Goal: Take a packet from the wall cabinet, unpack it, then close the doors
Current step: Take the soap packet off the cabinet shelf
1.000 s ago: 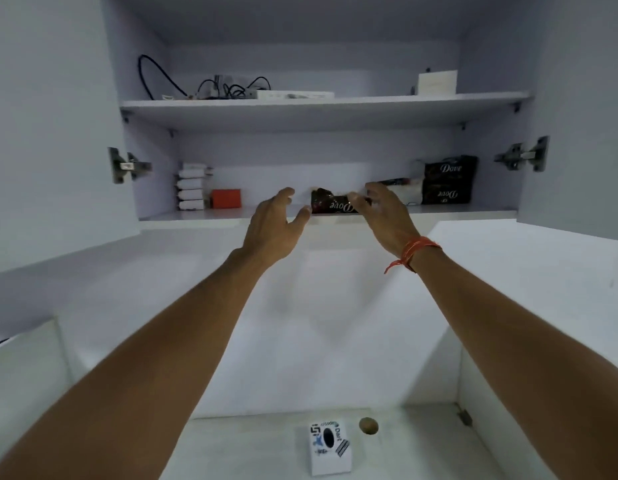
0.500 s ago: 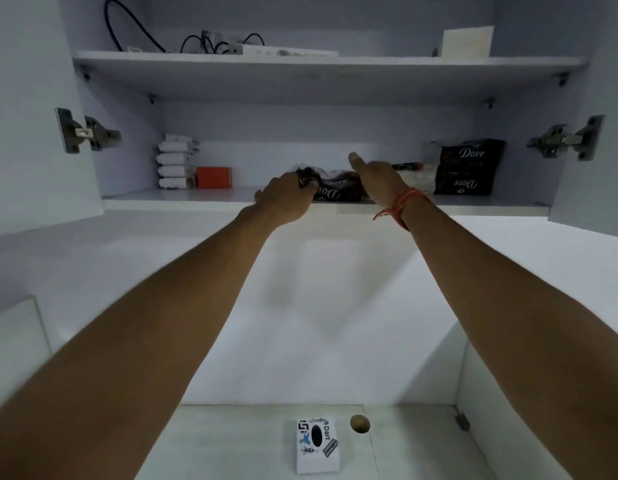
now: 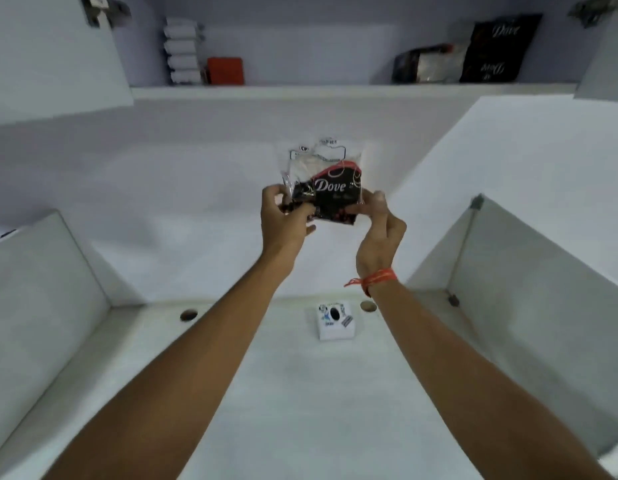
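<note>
Both hands, L (image 3: 285,221) & R (image 3: 380,226), pinch Dove packet (image 3: 330,188): black/red bottom, clear crinkly top w/ white label.

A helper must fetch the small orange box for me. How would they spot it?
Look on the open wall cabinet's lower shelf, at its left end. The orange box stands right of a stack of white packets, the only orange thing there; the dark Dove packets sit far right.

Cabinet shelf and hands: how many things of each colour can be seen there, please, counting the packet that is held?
Black: 3 - the Dove packet held by the left hand and the right hand, the two stacked Dove bags
White: 1 - stack of packets
Red: 1 - red box
Silvery: 1 - crumpled packet
Total: 6
</note>
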Available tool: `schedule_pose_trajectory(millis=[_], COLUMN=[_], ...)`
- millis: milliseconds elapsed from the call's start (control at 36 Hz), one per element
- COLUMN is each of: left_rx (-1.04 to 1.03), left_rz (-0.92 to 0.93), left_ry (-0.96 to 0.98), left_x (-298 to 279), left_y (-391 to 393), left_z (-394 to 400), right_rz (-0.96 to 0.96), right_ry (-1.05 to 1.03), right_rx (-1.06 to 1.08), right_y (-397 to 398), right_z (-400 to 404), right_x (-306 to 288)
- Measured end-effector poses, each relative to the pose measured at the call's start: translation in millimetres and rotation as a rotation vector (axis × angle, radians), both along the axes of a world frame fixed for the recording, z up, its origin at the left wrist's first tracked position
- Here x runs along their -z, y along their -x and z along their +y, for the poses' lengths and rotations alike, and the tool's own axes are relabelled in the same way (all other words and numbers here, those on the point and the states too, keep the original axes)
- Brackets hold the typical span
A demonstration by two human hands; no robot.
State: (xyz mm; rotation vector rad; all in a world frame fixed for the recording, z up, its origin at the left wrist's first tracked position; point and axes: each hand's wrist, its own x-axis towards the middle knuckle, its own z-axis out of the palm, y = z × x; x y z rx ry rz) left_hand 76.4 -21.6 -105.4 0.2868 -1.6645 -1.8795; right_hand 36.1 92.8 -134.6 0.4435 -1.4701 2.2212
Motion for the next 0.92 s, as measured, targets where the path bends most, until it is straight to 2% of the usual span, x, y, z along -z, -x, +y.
schedule_pose_trajectory(millis=[222,444,556,639,722,861,917], left_rx=[-0.003,-0.071,-0.083,-0.072,-0.051,0.003,0.043], left_rz=[-0.173,-0.370,-0.483,-0.501,-0.493,-0.529,-0.550], left_ry=[-0.320,-0.455,-0.469,-0.511,-0.497,-0.405,-0.369], left_x=[115,203,240,264,288,326,336], left_y=[-14,13,32,40,46,46,47], left_z=[0,6,7,9,10,7,1], right_rz=[-0.215,-0.413,-0.332,-0.210,-0.144,-0.166,-0.251], right_ry=[-0.134,-0.189,-0.265,-0.459,-0.781,-1.247,-1.321], right_rx=[0.018,0.150,0.210,0.187,0.009,-0.341,-0.414], right_y=[-32,9,52,80,107,135,143], right_z=[3,25,42,53,58,54,52], right_x=[95,165,173,173,179,194,203])
